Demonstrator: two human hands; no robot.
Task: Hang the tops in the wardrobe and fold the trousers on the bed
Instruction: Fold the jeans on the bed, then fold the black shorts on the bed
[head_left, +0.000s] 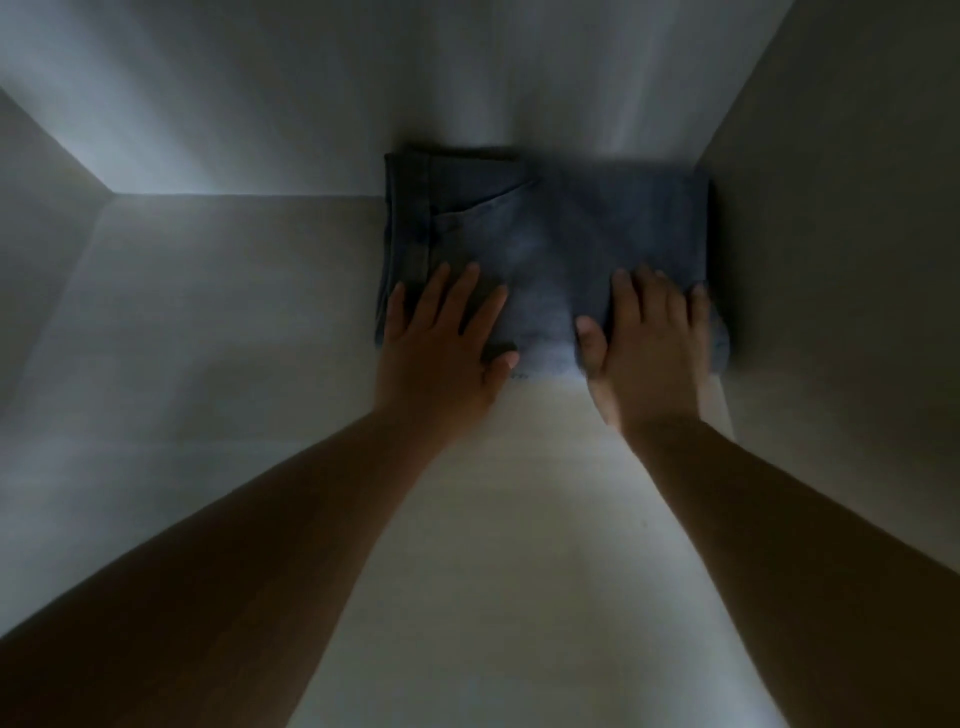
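1. A pale flat shelf lies under both arms, inside a dim box-like space with plain walls.
2. The folded blue jeans lie on it, under and just past the fingers. Their long side runs left to right, with the waistband on the left.
3. The left hand presses flat on the jeans, fingers spread.
4. The right hand lies flat on the jeans too, fingers straight and close together.

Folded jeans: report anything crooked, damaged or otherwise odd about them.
Nothing stands out. The folded jeans lie in a fairly square stack on a pale shelf against the right wall, with the left hand and right hand flat on their near edge. The frame is dim and blurred, so fine damage cannot be ruled out.
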